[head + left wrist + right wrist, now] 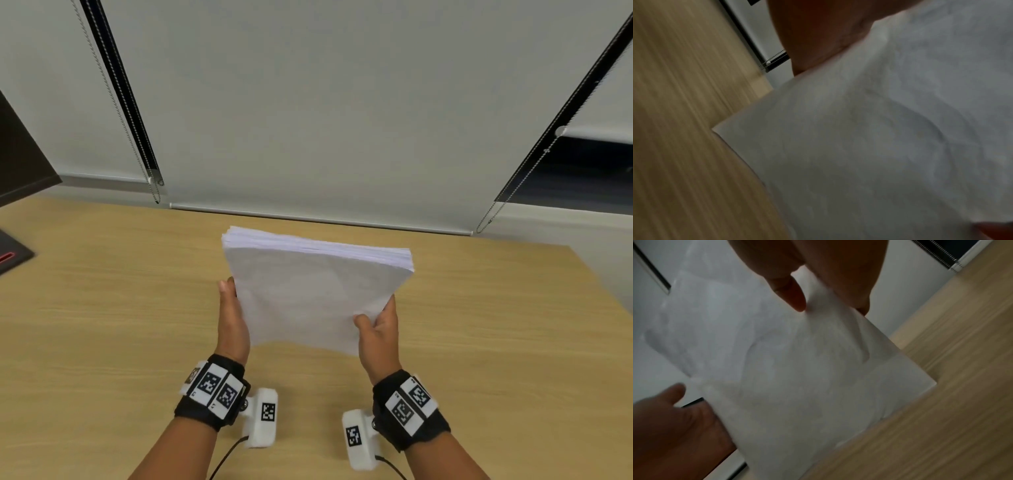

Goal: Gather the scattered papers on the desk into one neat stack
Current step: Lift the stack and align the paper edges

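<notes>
A thick stack of white paper (pixel 315 294) stands tilted on its lower edge over the middle of the wooden desk (pixel 102 308). My left hand (pixel 233 318) holds the stack's left edge, thumb up along the side and fingers hidden behind the sheets. My right hand (pixel 376 332) grips the lower right edge, thumb on the front sheet. The left wrist view shows the paper (pixel 879 129) filling the picture under my left hand (pixel 813 32). The right wrist view shows the right hand (pixel 818 280) pinching the paper (pixel 797 369), with the left hand (pixel 674 418) at the far edge.
A dark monitor (pixel 20 164) and a black base with a red line (pixel 10 257) sit at the desk's far left. Grey roller blinds (pixel 308 102) with bead chains hang right behind the desk. The desk's right edge (pixel 603 284) slants away at the right.
</notes>
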Motion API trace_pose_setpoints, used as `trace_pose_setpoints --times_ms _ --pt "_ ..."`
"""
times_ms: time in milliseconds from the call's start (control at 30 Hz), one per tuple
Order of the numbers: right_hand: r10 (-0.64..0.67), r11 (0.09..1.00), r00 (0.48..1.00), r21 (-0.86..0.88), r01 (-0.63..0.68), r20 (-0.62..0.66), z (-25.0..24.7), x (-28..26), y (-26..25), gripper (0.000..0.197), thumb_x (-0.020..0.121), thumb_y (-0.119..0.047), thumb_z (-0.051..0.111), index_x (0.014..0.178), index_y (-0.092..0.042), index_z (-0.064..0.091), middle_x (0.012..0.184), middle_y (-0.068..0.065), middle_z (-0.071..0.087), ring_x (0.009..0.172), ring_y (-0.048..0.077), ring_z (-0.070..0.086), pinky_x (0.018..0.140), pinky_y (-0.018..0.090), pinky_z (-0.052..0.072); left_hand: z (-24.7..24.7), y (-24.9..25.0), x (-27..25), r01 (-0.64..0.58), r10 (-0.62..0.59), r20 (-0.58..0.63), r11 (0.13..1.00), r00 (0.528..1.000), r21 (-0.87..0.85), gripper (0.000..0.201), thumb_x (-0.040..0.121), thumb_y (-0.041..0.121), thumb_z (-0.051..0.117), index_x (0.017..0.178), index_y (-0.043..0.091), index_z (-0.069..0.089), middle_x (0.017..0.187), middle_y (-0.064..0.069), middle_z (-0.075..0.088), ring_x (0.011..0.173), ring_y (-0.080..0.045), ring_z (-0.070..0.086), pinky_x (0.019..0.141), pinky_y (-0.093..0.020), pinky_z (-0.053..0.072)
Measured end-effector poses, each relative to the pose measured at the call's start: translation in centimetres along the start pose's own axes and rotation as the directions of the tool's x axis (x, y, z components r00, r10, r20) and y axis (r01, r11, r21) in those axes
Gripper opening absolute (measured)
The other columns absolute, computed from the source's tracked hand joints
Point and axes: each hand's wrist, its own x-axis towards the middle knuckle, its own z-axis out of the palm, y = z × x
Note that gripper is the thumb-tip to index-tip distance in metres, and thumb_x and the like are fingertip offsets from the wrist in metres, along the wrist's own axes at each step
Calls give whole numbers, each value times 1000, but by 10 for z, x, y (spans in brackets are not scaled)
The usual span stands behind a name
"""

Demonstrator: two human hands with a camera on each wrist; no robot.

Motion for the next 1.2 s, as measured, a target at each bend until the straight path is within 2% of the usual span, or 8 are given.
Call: trace_pose_setpoints --times_ms 133,200,367,500,700,933,1100,1200 --pt "45 999 999 0 -45 4 -3 3 4 55 82 15 47 115 -29 50 112 0 62 102 15 61 88 30 51 -1 0 -1 21 -21 -17 999 1000 25 52 102 46 9 119 32 56 118 4 64 107 -3 61 94 -30 47" --pt "70 997 997 -26 -69 42 -3 3 6 54 84 13 48 121 -27 50 116 0 63 104 7 63 89 29 51 -1 -2 -3 87 -87 -2 996 996 10 52 102 49 15 134 29 50 130 -1 61 119 -16 57 103 -41 43" --pt "89 995 994 -44 -86 61 -2 6 4 56 86 16 46 111 -34 50 112 -5 63 96 -4 64 87 21 53 1 -3 -5 99 -99 29 995 995 22 47 100 53 14 109 40 58 109 11 65 97 -2 65 91 -34 47" --pt "93 993 993 -74 -88 70 -4 7 0 59 86 15 46 111 -39 50 116 -3 63 107 10 63 94 34 50 -10 8 1 -142 143 8 980 990 137 50 89 60 25 104 30 61 106 4 67 99 -16 60 93 -45 43" --pt "-37 999 992 -3 38 124 -10 21 -37 51 78 2 56 110 -37 44 112 -5 59 95 1 62 79 24 54 -5 59 20 -343 321 182 933 930 110 44 77 14 38 117 26 53 108 5 61 98 -8 57 83 -26 46" --pt "-93 996 982 24 90 162 -7 23 -73 46 88 5 53 108 -36 47 105 -6 62 87 -3 65 73 25 53 16 81 8 -291 286 132 956 949 25 41 83 41 40 94 3 53 87 -9 55 78 -18 53 71 -33 40" --pt "-140 988 990 59 142 -37 11 23 -102 24 78 -52 58 84 -29 56 84 0 59 79 18 57 72 36 48 35 87 5 -239 239 -31 971 971 6 42 83 56 58 76 15 57 82 -6 59 80 -22 58 79 -36 45" --pt "-67 994 992 79 76 -112 17 30 -110 38 84 -54 54 71 -20 47 76 4 45 72 19 44 69 34 37 36 85 11 -171 176 -82 983 981 61 69 71 59 65 114 5 62 125 -14 64 118 -29 60 104 -47 44"
